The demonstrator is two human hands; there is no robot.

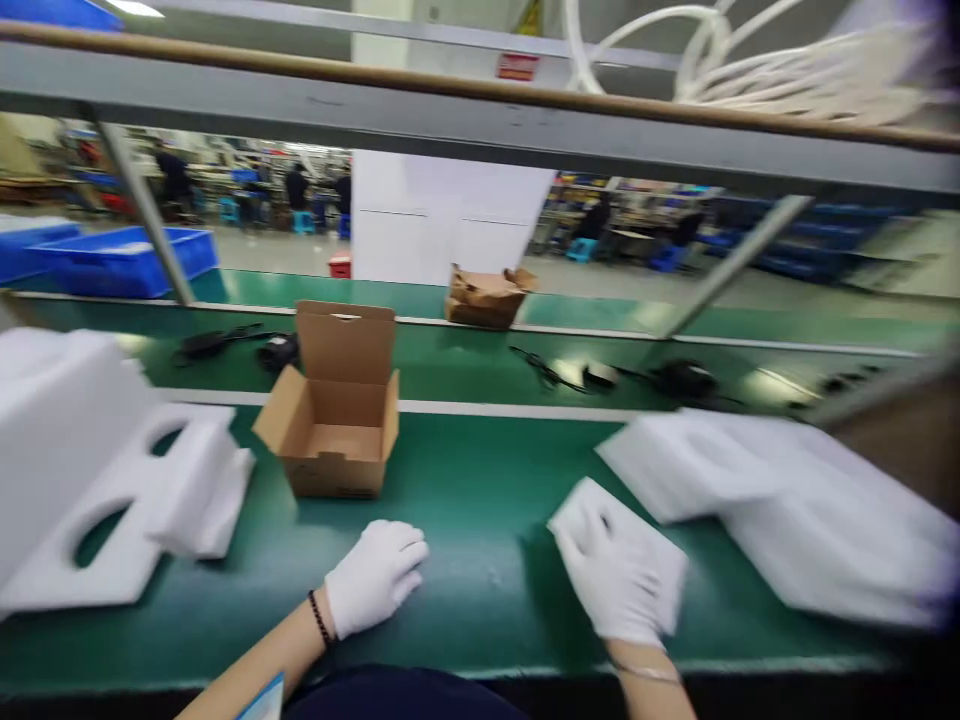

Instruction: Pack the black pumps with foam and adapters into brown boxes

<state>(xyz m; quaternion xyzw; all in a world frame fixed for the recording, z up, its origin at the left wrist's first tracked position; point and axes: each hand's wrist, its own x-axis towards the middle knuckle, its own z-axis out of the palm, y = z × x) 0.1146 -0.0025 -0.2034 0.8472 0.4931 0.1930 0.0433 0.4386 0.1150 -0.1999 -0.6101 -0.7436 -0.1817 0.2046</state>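
My left hand (377,578), in a white glove, rests low over the green bench (465,610) with its fingers curled together; whether anything is under them is hidden. In front of it stands a brown cardboard box (337,440) with its flaps open and its inside bare. On the right, my gloved right hand (611,580) grips a flat white foam piece (660,560) that is tilted above the bench. The hand and foam are slightly blurred.
White foam sheets (810,510) lie at the right, and cut foam with round holes (127,480) at the left. Behind are black cables (551,372), a torn brown carton (487,300) and blue bins (135,262). A shelf bar (450,110) crosses above. Several people sit far back.
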